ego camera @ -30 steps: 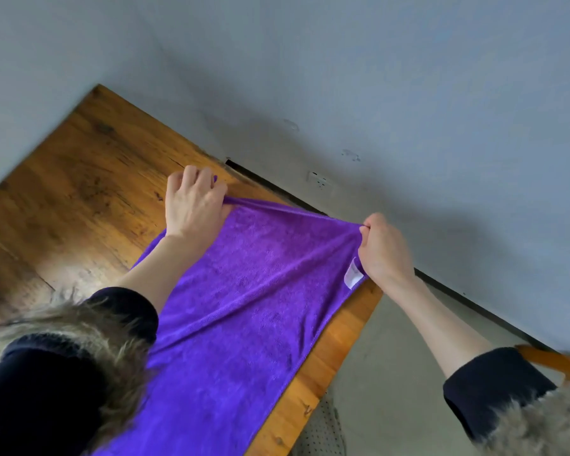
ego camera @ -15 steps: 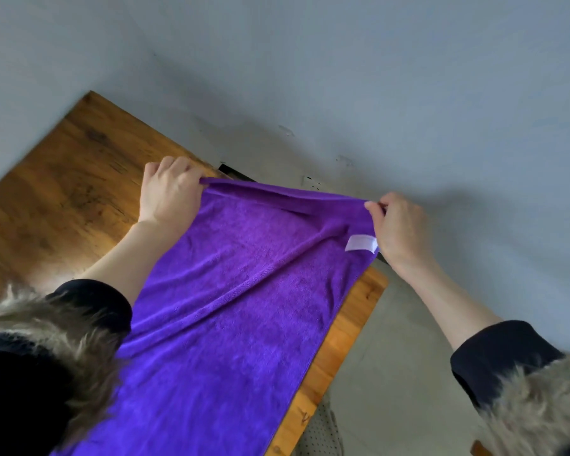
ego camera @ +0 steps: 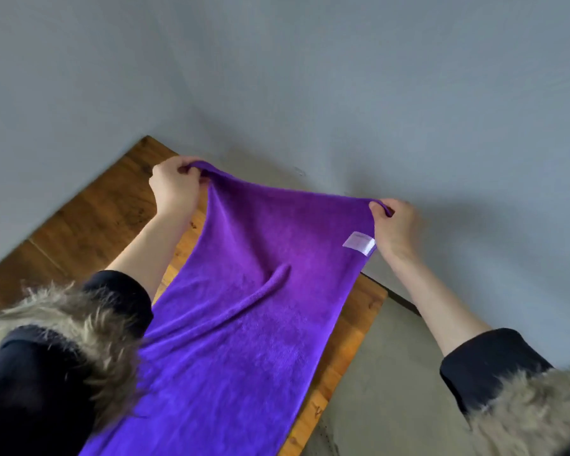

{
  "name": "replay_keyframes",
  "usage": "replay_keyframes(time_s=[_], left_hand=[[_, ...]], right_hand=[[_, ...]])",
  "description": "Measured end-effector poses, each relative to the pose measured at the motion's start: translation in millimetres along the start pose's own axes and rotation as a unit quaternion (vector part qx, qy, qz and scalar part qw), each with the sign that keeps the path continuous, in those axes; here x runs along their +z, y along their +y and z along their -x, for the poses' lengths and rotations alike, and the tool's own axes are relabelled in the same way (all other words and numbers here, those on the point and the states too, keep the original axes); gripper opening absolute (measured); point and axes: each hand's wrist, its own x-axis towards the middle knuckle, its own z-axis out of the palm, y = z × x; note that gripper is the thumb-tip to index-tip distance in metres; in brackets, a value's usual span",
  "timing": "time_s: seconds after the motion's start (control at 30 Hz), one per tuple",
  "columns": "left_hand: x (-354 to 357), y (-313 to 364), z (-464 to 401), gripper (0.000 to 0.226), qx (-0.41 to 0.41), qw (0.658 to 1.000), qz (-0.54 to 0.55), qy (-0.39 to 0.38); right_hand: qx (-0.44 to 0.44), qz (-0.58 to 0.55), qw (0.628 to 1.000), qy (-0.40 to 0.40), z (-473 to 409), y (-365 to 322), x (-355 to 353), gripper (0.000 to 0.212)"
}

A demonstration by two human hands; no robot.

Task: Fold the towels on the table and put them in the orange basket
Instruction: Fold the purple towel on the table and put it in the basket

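A purple towel (ego camera: 244,307) stretches from the bottom of the view up to its far edge, held taut above a wooden table (ego camera: 89,225). My left hand (ego camera: 175,189) grips the towel's far left corner. My right hand (ego camera: 395,228) pinches the far right corner, just above a small white label (ego camera: 359,243) sewn on the towel's right edge. A long crease runs through the towel's middle. The orange basket is out of view.
A grey wall (ego camera: 343,77) rises right behind the table. The table's right edge (ego camera: 352,350) drops to a grey concrete floor (ego camera: 385,390). Fur-trimmed dark sleeves fill the lower corners.
Both hands have lifted the towel's far edge up and away from the table and pulled it wider. The view has tilted up toward the wall.
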Motion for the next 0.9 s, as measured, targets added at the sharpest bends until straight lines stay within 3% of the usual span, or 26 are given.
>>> replay_keyframes(time_s=[0.07,0.23,0.5,0.67,0.9], left_hand=[[-16.4,10.6,-6.2,0.025,-0.009,0.999,0.053,0.006],[-63.1,15.6,-1.6,0.027,0.031,0.997,0.051,-0.054],[-177.1,-42.5,42.3,0.026,0.044,0.992,0.075,-0.088],[-259.3,-107.6,88.7,0.027,0.047,0.991,0.037,-0.117],[-345.3,-187.5,149.4,0.030,0.026,0.990,0.038,-0.135]], right_hand=[[-0.016,-0.006,1.000,0.017,0.6,-16.7,-8.9,0.022],[-0.094,-0.014,0.994,0.055,39.6,-57.2,-25.6,0.017],[-0.176,0.004,0.982,0.063,182.2,-71.6,-19.5,0.010],[-0.237,0.013,0.971,0.027,297.5,-69.1,10.5,0.007],[-0.313,0.062,0.943,-0.094,417.1,-64.8,42.4,0.004]])
